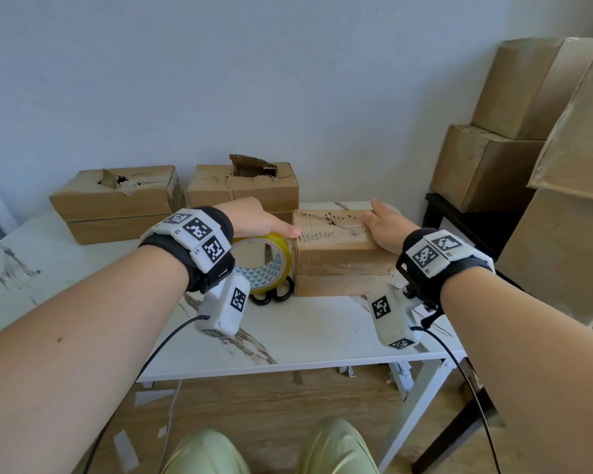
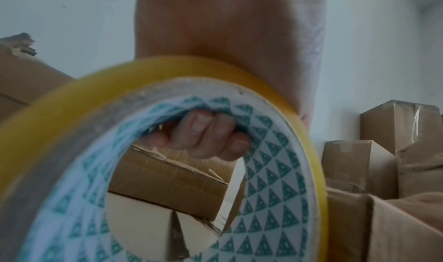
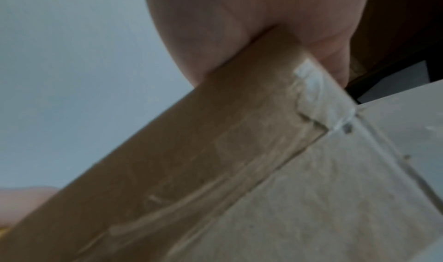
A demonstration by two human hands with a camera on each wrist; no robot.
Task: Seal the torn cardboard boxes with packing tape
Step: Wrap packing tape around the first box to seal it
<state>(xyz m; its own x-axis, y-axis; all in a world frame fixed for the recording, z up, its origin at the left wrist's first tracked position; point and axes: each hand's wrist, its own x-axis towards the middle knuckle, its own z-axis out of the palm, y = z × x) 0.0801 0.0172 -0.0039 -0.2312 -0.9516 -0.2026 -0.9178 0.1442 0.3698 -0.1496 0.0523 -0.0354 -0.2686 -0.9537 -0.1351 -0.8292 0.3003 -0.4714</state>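
A small cardboard box [image 1: 336,254] with a jagged tear along its top stands on the white table [image 1: 305,333]. A clear strip of tape lies over the tear. My left hand [image 1: 257,220] grips a yellow roll of packing tape [image 1: 269,265] at the box's left end, fingers [image 2: 208,133] curled through the core of the roll [image 2: 271,152]. My right hand [image 1: 386,222] lies flat on the box's right end, pressing the top. In the right wrist view the palm [image 3: 239,29] rests on the box's edge [image 3: 215,152]; its fingers are hidden.
Two more torn boxes [image 1: 117,200] [image 1: 243,186] stand at the back against the wall. Black scissors [image 1: 274,295] lie under the roll. Larger boxes [image 1: 486,165] are stacked on a dark stand to the right. Paper scraps lie on the wooden floor.
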